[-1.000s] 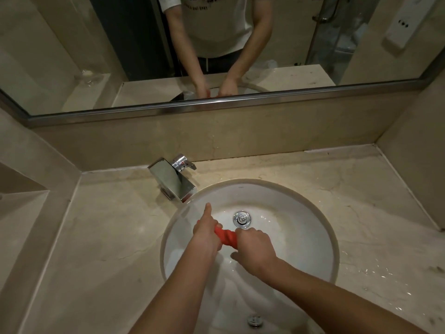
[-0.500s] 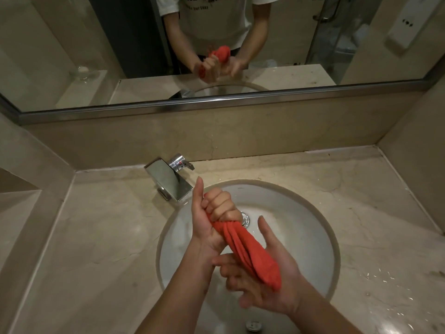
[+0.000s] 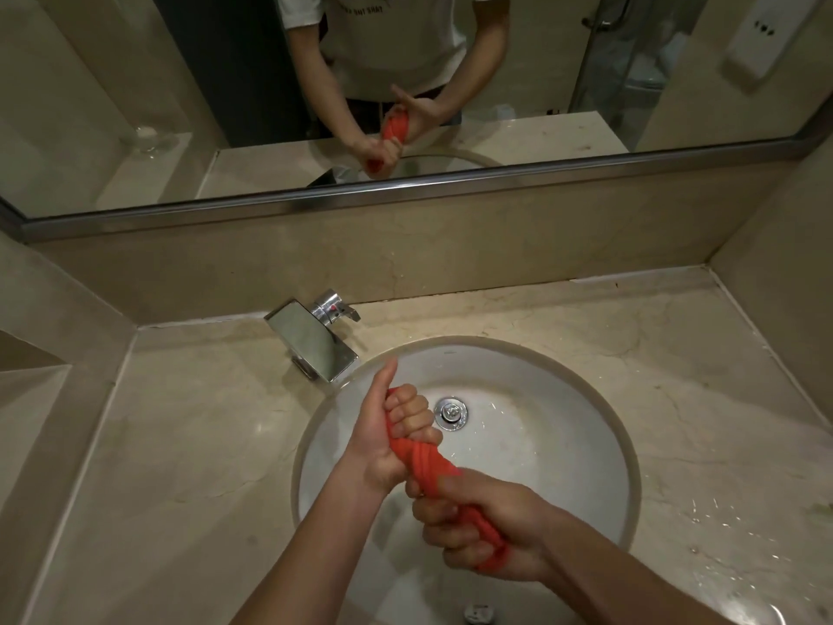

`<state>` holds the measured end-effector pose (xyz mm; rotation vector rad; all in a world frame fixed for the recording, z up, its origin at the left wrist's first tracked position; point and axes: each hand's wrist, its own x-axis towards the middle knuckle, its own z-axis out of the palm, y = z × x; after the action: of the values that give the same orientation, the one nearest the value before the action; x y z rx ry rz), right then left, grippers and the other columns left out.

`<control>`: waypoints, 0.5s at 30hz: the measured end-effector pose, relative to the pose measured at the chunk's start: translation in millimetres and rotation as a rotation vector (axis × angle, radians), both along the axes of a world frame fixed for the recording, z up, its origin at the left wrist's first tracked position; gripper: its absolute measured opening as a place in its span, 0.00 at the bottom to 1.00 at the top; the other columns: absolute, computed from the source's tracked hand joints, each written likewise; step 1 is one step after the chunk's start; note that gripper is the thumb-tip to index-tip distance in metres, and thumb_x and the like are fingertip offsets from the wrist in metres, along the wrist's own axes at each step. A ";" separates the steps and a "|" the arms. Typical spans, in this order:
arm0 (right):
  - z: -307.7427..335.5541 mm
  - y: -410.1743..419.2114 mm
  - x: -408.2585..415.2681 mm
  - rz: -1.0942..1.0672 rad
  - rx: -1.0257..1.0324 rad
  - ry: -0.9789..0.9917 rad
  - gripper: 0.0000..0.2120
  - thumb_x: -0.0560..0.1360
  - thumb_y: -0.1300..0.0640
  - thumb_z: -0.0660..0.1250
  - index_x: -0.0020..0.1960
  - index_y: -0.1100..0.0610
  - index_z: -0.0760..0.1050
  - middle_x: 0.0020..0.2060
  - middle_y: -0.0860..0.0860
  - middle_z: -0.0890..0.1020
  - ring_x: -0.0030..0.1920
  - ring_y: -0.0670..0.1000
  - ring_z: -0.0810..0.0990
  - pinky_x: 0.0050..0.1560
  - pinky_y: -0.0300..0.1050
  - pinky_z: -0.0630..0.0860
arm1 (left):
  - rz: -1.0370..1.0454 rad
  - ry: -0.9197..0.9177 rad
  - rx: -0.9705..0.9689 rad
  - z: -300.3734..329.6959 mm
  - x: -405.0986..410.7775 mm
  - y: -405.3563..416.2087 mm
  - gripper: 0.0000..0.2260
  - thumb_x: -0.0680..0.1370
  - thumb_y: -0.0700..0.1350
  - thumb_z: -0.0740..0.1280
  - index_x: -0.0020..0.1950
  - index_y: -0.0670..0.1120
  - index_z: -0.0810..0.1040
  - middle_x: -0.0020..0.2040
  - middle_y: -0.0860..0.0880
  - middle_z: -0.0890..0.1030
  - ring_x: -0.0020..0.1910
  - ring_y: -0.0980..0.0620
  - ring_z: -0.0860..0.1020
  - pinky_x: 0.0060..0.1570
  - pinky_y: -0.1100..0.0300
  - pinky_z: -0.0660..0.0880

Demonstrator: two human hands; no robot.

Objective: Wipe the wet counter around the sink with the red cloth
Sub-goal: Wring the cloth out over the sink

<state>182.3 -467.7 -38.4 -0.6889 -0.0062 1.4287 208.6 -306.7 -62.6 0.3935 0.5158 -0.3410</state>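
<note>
The red cloth (image 3: 430, 462) is twisted into a tight rope above the white round sink (image 3: 563, 444). My left hand (image 3: 387, 435) grips its upper end, thumb sticking up. My right hand (image 3: 482, 525) grips its lower end, fingers curled round it, with a bit of cloth poking out below the palm. Both hands hang over the left half of the basin. The beige marble counter (image 3: 721, 435) around the sink shows water drops at the right front (image 3: 703, 534).
A chrome tap (image 3: 315, 340) stands at the sink's back left. The drain plug (image 3: 450, 412) lies in the basin's middle. Behind runs a marble splashback with a wide mirror (image 3: 541, 60) above. Walls close both sides of the counter.
The cloth hung loose across my open right palm half a second ago; now my right hand has closed round it and the cloth is wrung into a tight twist.
</note>
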 end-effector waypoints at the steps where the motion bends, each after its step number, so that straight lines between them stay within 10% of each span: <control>1: -0.9 1.6 2.1 0.038 -0.172 -0.156 0.16 0.70 0.57 0.76 0.44 0.53 0.68 0.29 0.47 0.64 0.25 0.43 0.60 0.21 0.33 0.57 | 0.008 0.071 0.084 -0.8 2.4 -1.9 0.25 0.72 0.59 0.69 0.22 0.50 0.62 0.18 0.54 0.57 0.15 0.58 0.57 0.19 0.65 0.57; 10: -73.4 28.9 30.3 0.282 -0.900 -1.405 0.14 0.72 0.58 0.68 0.33 0.54 0.64 0.31 0.51 0.72 0.37 0.55 0.74 0.35 0.45 0.64 | 0.389 0.495 0.468 -37.4 15.1 -16.0 0.26 0.77 0.55 0.69 0.28 0.48 0.58 0.22 0.53 0.57 0.18 0.56 0.54 0.20 0.68 0.54; 15: -79.1 34.4 31.5 0.553 -1.070 -1.787 0.12 0.76 0.66 0.58 0.56 0.60 0.76 0.52 0.61 0.81 0.52 0.62 0.79 0.43 0.47 0.64 | 0.487 0.711 0.515 -56.8 7.5 -15.2 0.23 0.79 0.55 0.65 0.31 0.44 0.62 0.23 0.50 0.60 0.19 0.52 0.56 0.23 0.66 0.59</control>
<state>213.8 -433.3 -117.5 -2.8070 -0.9228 0.7233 216.1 -322.0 -119.4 0.6255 1.3798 0.1511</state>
